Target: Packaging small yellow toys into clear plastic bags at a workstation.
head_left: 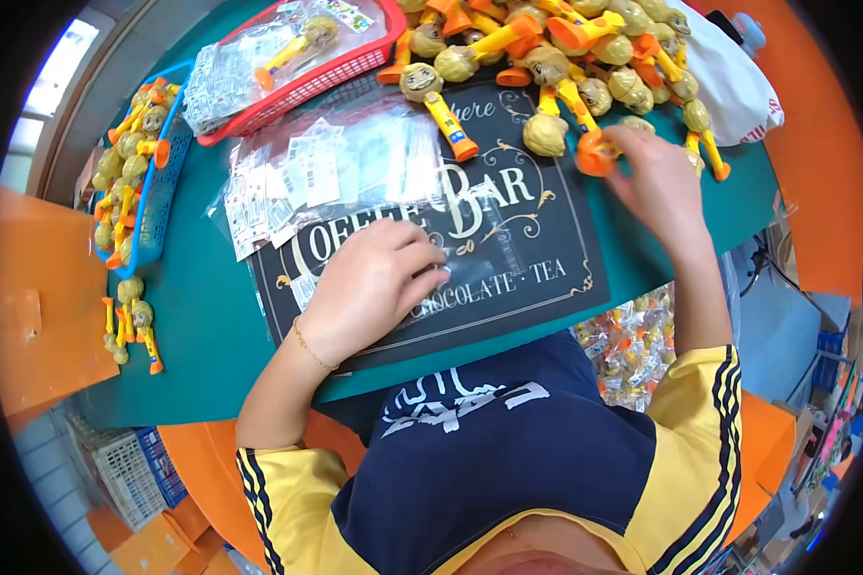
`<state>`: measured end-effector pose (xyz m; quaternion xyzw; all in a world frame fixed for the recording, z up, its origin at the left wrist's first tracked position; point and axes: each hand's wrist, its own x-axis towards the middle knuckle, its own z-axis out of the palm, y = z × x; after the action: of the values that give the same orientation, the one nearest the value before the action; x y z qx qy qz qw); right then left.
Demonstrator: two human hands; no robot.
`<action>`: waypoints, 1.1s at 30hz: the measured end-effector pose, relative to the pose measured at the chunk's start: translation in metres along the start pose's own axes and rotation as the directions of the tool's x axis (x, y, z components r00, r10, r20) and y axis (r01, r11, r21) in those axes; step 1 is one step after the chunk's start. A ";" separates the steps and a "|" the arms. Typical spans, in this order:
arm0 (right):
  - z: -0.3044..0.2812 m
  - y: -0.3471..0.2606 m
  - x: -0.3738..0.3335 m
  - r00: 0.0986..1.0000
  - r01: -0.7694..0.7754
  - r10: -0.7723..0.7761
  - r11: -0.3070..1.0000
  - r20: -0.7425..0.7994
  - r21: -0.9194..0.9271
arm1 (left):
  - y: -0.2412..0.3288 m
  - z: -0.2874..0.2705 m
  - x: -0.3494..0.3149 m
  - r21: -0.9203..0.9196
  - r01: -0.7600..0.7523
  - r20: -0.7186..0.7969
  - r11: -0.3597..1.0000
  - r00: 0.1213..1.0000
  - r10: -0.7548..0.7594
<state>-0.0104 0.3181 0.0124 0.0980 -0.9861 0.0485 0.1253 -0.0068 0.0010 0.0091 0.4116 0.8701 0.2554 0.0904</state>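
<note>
At the pile's near right edge, my right hand has its thumb and fingers closed round the orange flared end of a doll-headed toy. My left hand rests low over the black printed mat, fingers curled and thumb pressed in, pinching the edge of a clear plastic bag. Beyond it lies a stack of clear bags with printed slips. One loose toy, with a doll head and a yellow stick, lies at the mat's far edge.
A heap of similar toys covers the far right, beside a white sack. A red basket of bags stands far left, near a blue basket of toys. Several toys lie at the left edge. Bagged toys sit below the table.
</note>
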 end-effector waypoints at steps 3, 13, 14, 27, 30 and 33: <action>-0.010 -0.010 -0.001 0.999 -0.045 0.045 0.983 0.005 0.177 | -0.003 0.007 -0.005 0.001 0.087 -0.109 0.996 0.990 -0.087; 0.013 -0.050 -0.033 0.935 -0.336 0.071 -0.129 0.346 0.933 | 0.004 0.017 -0.006 -0.059 0.059 -0.004 0.997 0.998 -0.060; 0.019 -0.055 -0.035 0.913 -0.392 0.060 -0.144 0.403 0.909 | 0.004 0.017 -0.005 -0.059 0.057 0.001 0.997 0.998 -0.057; 0.035 -0.100 -0.043 0.776 -0.450 0.098 -0.606 0.623 0.656 | 0.007 0.035 0.002 -0.033 0.046 -0.149 0.998 0.988 -0.051; 0.037 -0.102 -0.046 0.774 -0.459 0.120 -0.570 0.621 0.682 | 0.008 0.038 0.000 -0.035 0.051 -0.168 0.998 0.984 -0.056; 0.039 -0.104 -0.050 0.787 -0.447 0.147 -0.531 0.599 0.719 | 0.007 0.043 0.002 -0.054 0.019 -0.223 0.998 0.974 -0.031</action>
<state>0.0491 0.2214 -0.0308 -0.1551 -0.4712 0.8590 -0.1263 0.0118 0.0223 -0.0236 0.3668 0.8730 0.3215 0.0056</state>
